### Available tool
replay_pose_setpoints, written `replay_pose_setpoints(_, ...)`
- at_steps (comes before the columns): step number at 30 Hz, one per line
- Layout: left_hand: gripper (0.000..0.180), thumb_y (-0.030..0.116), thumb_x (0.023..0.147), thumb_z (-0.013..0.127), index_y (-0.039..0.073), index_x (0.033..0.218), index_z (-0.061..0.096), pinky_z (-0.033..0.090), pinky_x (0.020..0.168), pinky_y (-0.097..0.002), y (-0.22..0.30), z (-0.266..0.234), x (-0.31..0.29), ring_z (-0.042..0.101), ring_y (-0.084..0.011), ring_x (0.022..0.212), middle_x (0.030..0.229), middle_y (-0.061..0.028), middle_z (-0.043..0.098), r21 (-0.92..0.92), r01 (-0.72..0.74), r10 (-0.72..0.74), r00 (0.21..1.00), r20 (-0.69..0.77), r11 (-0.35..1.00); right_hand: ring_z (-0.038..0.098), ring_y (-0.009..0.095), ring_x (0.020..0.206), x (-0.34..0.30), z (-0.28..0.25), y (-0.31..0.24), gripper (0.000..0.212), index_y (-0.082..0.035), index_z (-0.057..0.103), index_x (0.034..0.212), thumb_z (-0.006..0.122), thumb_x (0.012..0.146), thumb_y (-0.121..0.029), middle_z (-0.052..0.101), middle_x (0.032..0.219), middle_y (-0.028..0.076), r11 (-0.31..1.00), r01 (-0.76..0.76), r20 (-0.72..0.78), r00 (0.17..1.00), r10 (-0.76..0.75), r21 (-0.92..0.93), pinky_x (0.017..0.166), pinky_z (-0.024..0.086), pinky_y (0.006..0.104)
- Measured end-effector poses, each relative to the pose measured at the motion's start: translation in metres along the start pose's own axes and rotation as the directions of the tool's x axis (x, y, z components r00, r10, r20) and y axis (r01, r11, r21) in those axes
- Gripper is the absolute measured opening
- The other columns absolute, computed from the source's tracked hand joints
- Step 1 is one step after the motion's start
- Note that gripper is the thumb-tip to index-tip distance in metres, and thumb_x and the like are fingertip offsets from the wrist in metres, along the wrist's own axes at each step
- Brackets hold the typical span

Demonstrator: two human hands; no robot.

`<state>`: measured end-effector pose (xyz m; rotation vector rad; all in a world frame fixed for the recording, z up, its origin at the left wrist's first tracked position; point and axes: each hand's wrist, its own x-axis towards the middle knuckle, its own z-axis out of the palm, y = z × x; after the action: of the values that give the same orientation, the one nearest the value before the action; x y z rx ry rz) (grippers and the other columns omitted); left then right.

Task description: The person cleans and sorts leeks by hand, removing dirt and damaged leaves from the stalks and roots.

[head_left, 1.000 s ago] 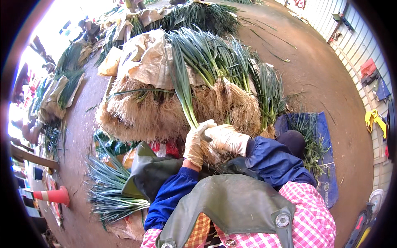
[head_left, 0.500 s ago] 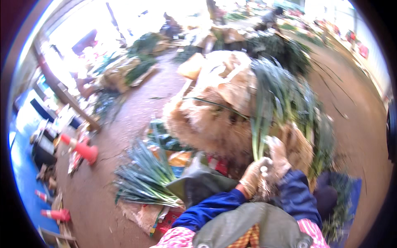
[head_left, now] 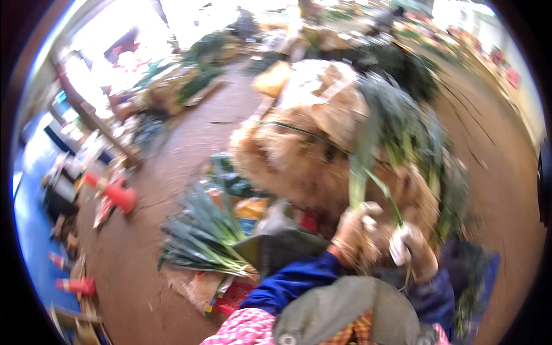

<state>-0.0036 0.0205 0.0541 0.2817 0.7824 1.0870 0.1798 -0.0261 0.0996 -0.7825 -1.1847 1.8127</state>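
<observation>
My left hand (head_left: 353,231), in a pale glove, is closed around the lower end of a leek (head_left: 357,187), just above its roots. The leek's long green leaves reach away from me. To its right, my gloved right hand (head_left: 415,250) pinches a thin green leaf strip (head_left: 386,192) that is peeled out from the leek, with a whitish piece at the fingers. Beyond both hands lies a large bundle of leeks (head_left: 299,152), its tan roots toward me and a green tie across it. More leek leaves (head_left: 417,129) drape over its right side.
Another pile of leeks (head_left: 204,236) lies at my left on printed sacks (head_left: 230,296). Orange cones (head_left: 118,194) stand or lie farther left, near a blue floor strip (head_left: 34,230). More leek heaps (head_left: 201,52) are at the back. A blue sheet (head_left: 489,276) is at my right.
My right hand has moved away from the leek, down and to the right, pulling a leaf strip with it. My left hand keeps its hold, slightly farther from me. The view has shifted a little.
</observation>
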Motion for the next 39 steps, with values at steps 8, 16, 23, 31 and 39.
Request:
replay_pose_setpoints(8, 0.033, 0.022, 0.094, 0.060, 0.002, 0.121, 0.060, 0.034, 0.042, -0.0205, 0.005, -0.018, 0.017, 0.040, -0.0044, 0.047, 0.059, 0.0074, 0.043, -0.068, -0.173, 0.181, 0.971, 0.153, 0.983, 0.054, 0.008, 0.066, 0.123, -0.085, -0.011, 0.032, -0.007, 0.058, 0.117, 0.056, 0.095, -0.030, 0.063, 0.091, 0.000, 0.693, -0.147, -0.482, 0.816, -0.318, -0.706, 0.061, 0.047, 0.0259)
replay_pose_setpoints(16, 0.028, 0.019, 0.092, 0.064, 0.002, 0.114, 0.064, 0.040, 0.049, -0.0205, 0.000, -0.027, 0.025, 0.047, -0.0086, 0.053, 0.063, 0.0042, 0.046, -0.041, -0.060, 0.056, 0.995, -0.080, 0.997, 0.062, 0.037, 0.088, 0.164, -0.101, 0.029, 0.030, -0.009, 0.061, 0.110, 0.063, 0.086, -0.028, 0.065, 0.096, 0.018, 0.070, -0.454, -0.441, 0.800, -0.408, -0.888, 0.076, 0.049, 0.0447)
replay_pose_setpoints(23, 0.030, 0.021, 0.097, 0.051, 0.001, 0.116, 0.062, 0.051, 0.091, -0.0345, -0.014, -0.040, 0.040, 0.066, -0.0290, 0.101, 0.112, -0.0175, 0.067, -0.001, -0.128, 0.128, 0.992, 0.011, 0.992, 0.051, 0.015, 0.055, 0.097, -0.055, 0.036, 0.027, -0.005, 0.061, 0.105, 0.060, 0.092, -0.027, 0.060, 0.072, 0.005, 0.304, -0.151, -0.236, 0.935, -0.265, -0.941, 0.056, 0.045, 0.0327)
replay_pose_setpoints(31, 0.030, 0.028, 0.092, 0.063, 0.001, 0.105, 0.063, 0.057, 0.067, -0.0320, -0.025, -0.035, 0.047, 0.066, -0.0182, 0.076, 0.090, -0.0084, 0.067, -0.189, 0.273, -0.217, 0.938, 0.270, 0.943, 0.058, 0.012, 0.079, 0.070, -0.024, 0.053, 0.020, -0.004, 0.065, 0.099, 0.070, 0.086, -0.017, 0.064, 0.085, 0.002, 0.595, -0.074, -0.020, 0.995, 0.097, -0.800, 0.073, 0.049, 0.0291)
replay_pose_setpoints(39, 0.021, 0.012, 0.088, 0.065, 0.000, 0.105, 0.065, 0.053, 0.079, -0.0308, -0.047, -0.034, 0.040, 0.065, -0.0187, 0.080, 0.096, -0.0081, 0.068, 0.024, 0.182, -0.183, 0.967, 0.177, 0.983, 0.042, 0.004, 0.048, 0.066, -0.088, 0.073, 0.024, -0.011, 0.065, 0.089, 0.068, 0.087, -0.034, 0.051, 0.062, -0.007, 0.989, -0.112, -0.557, 0.829, 0.042, -0.093, 0.041, 0.032, 0.0210)
